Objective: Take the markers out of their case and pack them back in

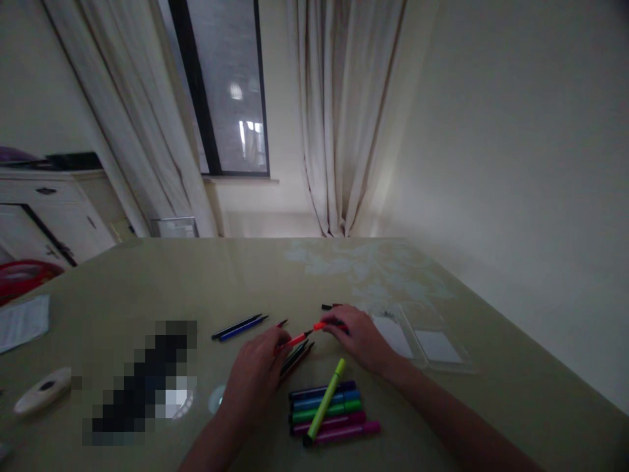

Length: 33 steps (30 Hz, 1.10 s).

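Observation:
My left hand (260, 360) grips an orange-red marker (298, 339), its dark tip pointing right. Just beyond that tip, my right hand (358, 333) pinches an orange-red cap (319, 326), a short gap apart from the marker. Dark slim pens (295, 359) lie beside my left fingers, partly hidden by them. Nearer to me sits a row of capped markers: dark blue, blue (351, 396), green (346, 408), magenta and pink (354, 432). A yellow-green marker (325, 403) lies slantwise across them. Something dark under my right fingers is unclear.
Two uncapped blue-black pens (240, 327) lie left of my hands, and a dark pen end (327, 307) shows behind the right one. A clear plastic case (417, 334) lies open at right. A white oval object (43, 391) and paper (24, 321) are at left.

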Each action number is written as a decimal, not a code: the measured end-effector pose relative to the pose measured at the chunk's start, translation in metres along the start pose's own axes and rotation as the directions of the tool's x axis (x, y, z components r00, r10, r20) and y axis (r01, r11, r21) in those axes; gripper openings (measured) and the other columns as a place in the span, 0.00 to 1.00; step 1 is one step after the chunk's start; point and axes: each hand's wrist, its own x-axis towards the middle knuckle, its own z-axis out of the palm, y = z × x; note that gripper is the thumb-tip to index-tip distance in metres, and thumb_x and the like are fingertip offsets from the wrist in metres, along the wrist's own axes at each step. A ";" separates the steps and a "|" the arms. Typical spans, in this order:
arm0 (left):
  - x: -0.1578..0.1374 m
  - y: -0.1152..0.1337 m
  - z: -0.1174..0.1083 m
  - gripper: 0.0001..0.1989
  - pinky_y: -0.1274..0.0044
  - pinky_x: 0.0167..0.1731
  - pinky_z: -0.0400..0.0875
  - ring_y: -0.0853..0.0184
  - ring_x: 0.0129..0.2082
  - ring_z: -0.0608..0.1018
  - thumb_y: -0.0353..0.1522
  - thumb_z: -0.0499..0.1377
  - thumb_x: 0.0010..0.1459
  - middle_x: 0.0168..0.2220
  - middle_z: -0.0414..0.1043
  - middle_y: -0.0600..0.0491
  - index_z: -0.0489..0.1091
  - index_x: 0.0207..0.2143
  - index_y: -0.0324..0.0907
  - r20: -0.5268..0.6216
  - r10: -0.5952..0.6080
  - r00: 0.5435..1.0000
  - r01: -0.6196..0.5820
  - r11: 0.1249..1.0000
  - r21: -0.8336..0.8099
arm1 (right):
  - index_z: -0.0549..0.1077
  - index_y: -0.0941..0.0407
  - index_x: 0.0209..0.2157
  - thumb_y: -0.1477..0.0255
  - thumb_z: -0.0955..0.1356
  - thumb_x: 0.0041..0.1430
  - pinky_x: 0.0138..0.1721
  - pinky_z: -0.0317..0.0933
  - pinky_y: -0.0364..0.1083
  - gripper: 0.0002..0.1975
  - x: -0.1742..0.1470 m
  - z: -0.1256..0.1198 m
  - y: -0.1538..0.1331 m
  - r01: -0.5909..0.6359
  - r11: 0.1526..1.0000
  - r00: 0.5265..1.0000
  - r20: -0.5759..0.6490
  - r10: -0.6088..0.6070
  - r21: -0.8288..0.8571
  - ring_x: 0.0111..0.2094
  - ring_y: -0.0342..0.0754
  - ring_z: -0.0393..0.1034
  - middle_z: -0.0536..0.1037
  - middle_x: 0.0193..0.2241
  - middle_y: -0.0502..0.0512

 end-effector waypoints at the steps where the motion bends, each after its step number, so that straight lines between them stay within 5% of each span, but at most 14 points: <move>1: 0.000 0.000 0.001 0.10 0.70 0.43 0.67 0.59 0.42 0.79 0.37 0.51 0.70 0.41 0.79 0.51 0.71 0.41 0.47 -0.006 0.006 1.000 -0.006 1.000 -0.009 | 0.79 0.55 0.41 0.68 0.69 0.69 0.45 0.64 0.48 0.07 0.000 0.000 -0.001 0.005 1.000 1.000 0.001 -0.005 0.004 0.42 0.52 0.75 0.82 0.38 0.56; 15: 0.000 0.009 0.006 0.11 0.71 0.40 0.71 0.59 0.37 0.80 0.38 0.55 0.66 0.35 0.79 0.52 0.75 0.36 0.46 -0.107 0.032 0.994 -0.053 0.978 -0.201 | 0.84 0.53 0.35 0.66 0.73 0.63 0.36 0.63 0.45 0.07 -0.002 0.001 -0.008 -0.122 0.957 0.993 0.033 0.117 0.264 0.33 0.48 0.75 0.84 0.31 0.53; 20: -0.006 0.022 0.004 0.11 0.73 0.36 0.69 0.62 0.35 0.79 0.40 0.56 0.67 0.35 0.79 0.53 0.75 0.36 0.46 0.004 0.016 1.000 -0.015 0.979 -0.204 | 0.83 0.54 0.33 0.65 0.71 0.64 0.34 0.63 0.45 0.10 0.002 0.001 0.002 -0.173 0.941 0.985 0.053 0.165 0.290 0.32 0.48 0.74 0.82 0.29 0.52; 26: -0.013 0.037 0.014 0.04 0.68 0.42 0.66 0.57 0.40 0.76 0.32 0.59 0.62 0.37 0.78 0.50 0.74 0.36 0.44 0.128 0.145 0.981 -0.153 0.987 0.057 | 0.80 0.55 0.47 0.69 0.64 0.70 0.52 0.61 0.53 0.13 0.001 0.006 0.031 -0.139 0.982 0.988 -0.080 0.130 -0.130 0.49 0.55 0.72 0.82 0.47 0.59; 30: -0.014 0.036 0.015 0.05 0.68 0.43 0.67 0.58 0.41 0.75 0.34 0.61 0.61 0.38 0.77 0.49 0.76 0.34 0.45 0.160 0.189 0.969 -0.198 0.979 0.040 | 0.73 0.51 0.59 0.70 0.63 0.72 0.56 0.55 0.57 0.18 -0.004 0.014 0.039 -0.131 0.914 0.989 0.013 0.147 -0.384 0.59 0.58 0.64 0.74 0.61 0.57; 33: -0.008 0.024 0.006 0.09 0.68 0.46 0.68 0.58 0.42 0.76 0.36 0.58 0.64 0.39 0.76 0.49 0.77 0.33 0.45 0.116 0.146 0.982 -0.147 0.989 0.000 | 0.72 0.50 0.60 0.69 0.63 0.72 0.56 0.52 0.57 0.18 -0.004 0.019 0.036 -0.104 0.901 0.986 0.078 0.150 -0.420 0.59 0.57 0.64 0.74 0.61 0.56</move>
